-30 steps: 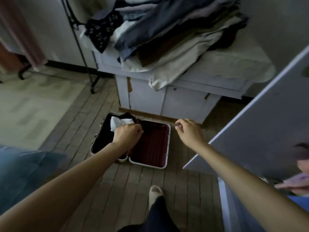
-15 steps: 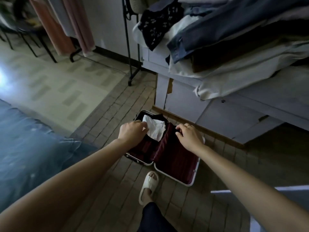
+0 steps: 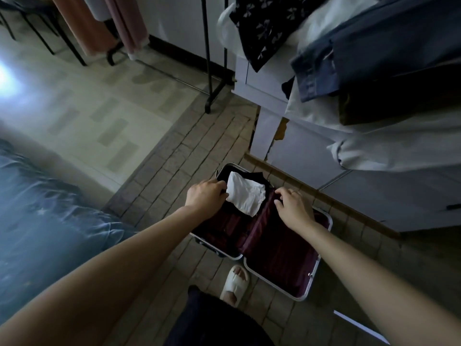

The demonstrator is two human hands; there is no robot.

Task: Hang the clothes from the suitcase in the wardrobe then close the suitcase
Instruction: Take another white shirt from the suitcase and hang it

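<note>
Clothes pile [image 3: 374,58] atop pale cabinet [image 3: 299,151]; blue bedding [image 3: 50,221]; white slipper [image 3: 234,285]

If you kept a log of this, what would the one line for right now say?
stage: unpacking | suitcase: open on floor | white garment: inside | left hand: at garment, grip unclear | right hand: on lining

Left hand [image 3: 205,196] covers the near edge of the white garment [image 3: 245,196], so can't tell if it's actually gripping it. Dark clothing [image 3: 254,176] under it is mostly buried. Clothes pile [image 3: 374,58] runs off the top-right edge, blurry too.
</note>
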